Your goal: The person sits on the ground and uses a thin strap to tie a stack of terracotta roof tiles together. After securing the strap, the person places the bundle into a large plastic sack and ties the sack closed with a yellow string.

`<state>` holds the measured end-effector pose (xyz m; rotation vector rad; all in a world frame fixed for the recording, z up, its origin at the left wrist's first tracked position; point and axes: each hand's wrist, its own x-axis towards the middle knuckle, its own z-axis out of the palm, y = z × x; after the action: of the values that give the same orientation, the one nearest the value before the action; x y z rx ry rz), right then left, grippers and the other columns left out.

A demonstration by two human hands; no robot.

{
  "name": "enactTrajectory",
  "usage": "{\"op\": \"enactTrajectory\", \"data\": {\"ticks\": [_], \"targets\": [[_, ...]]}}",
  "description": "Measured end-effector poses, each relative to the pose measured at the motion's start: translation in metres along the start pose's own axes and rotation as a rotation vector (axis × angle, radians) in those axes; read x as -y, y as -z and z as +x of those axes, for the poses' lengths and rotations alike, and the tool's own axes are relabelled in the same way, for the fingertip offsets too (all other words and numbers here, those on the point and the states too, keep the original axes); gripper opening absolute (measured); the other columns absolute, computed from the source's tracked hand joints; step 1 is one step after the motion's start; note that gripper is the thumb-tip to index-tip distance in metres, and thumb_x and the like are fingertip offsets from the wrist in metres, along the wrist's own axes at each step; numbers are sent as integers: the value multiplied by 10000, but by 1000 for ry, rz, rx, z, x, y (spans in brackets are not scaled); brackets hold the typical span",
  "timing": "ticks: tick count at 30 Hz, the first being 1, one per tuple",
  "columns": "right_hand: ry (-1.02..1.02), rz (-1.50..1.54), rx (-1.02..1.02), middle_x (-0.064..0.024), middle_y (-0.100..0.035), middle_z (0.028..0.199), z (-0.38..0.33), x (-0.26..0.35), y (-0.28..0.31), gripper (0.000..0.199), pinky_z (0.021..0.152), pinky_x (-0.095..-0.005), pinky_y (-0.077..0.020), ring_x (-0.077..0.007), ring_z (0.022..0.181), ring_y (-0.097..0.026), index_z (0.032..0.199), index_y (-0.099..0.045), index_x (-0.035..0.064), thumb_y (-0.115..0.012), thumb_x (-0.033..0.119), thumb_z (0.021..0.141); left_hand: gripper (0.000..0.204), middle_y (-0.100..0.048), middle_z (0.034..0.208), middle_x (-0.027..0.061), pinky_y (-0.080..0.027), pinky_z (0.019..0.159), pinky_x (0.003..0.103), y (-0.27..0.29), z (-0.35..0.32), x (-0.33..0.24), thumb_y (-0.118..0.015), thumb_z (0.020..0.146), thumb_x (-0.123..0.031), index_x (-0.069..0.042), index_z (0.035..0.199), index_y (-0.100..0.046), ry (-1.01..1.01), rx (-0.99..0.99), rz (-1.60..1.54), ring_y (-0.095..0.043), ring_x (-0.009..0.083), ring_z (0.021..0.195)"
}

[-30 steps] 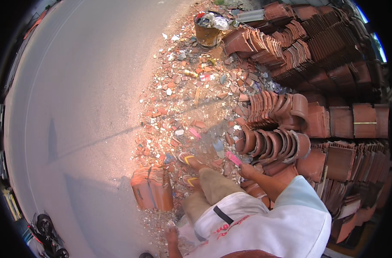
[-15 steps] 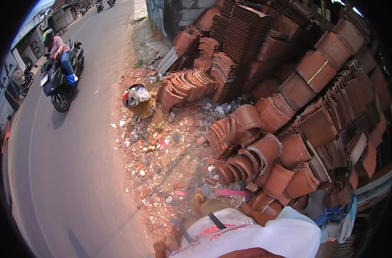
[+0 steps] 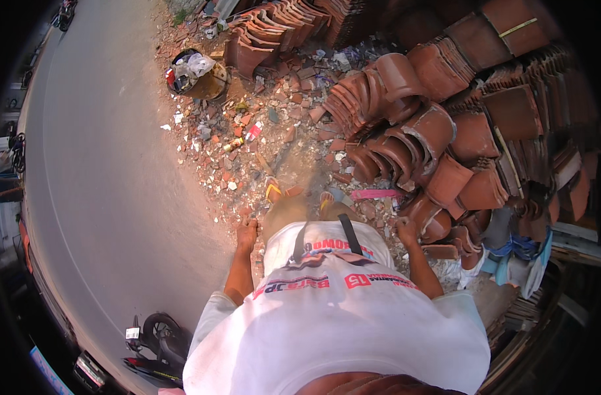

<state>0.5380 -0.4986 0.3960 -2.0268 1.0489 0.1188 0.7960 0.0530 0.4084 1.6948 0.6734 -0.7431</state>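
Seemingly at a pause, the left hand [image 3: 247, 232] and right hand [image 3: 406, 232] hang apart, grip too small to tell. Clay tiles [image 3: 437, 226] lie beside the right; grasping 1 would call for reaching outward.

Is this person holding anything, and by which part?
Nothing visibly held: the left hand and right hand look loosely curled, though something small inside either cannot be ruled out.

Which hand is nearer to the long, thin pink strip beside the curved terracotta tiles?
Right. The right hand is nearest the right end of the pink strip, on the body side; the left hand is farther off, to its left, across the legs.
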Motion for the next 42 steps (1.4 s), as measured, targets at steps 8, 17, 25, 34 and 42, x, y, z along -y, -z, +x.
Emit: {"op": "enactTrajectory", "data": {"ticks": [8,17,25,34,42], "targets": [[-600,72,-64,-94,-746,899,-205,18,-70,284,695,-383,-551,-234,788,-688,1016,-735,21,-628,279,968,115,-639,769,54,-493,553,300,105,88,-12,-610,1005,-134,-21,984,-619,102,81,169,-574,146,613],[-549,103,-73,-102,-773,985,-279,29,-153,409,800,-428,-535,-279,919,-694,1059,-755,33,-673,422,962,103,-629,745,58,-455,507,295,141,211,-130,-618,977,-113,-63,906,-564,-60,33,158,-559,132,584],[-655,329,-85,-108,-712,781,-269,49,-132,213,611,-386,-545,-203,689,-690,887,-708,12,-672,219,914,195,-644,788,53,-471,591,286,-18,170,-185,-623,1013,-218,-24,991,-617,-268,367,296,-580,128,656],[-784,590,-149,-69,-648,696,-311,33,-109,180,490,-346,-506,-184,565,-635,798,-672,8,-660,144,915,332,-674,840,239,-505,749,464,-84,91,-139,-637,945,-291,39,979,-638,-561,348,885,-652,358,779],[-1083,949,-315,-73,-618,727,-324,-10,-132,161,461,-356,-493,-187,564,-610,975,-656,-39,-644,118,940,284,-685,773,155,-512,640,403,-31,152,-80,-620,936,-247,34,899,-631,-154,258,707,-650,275,702]]}}
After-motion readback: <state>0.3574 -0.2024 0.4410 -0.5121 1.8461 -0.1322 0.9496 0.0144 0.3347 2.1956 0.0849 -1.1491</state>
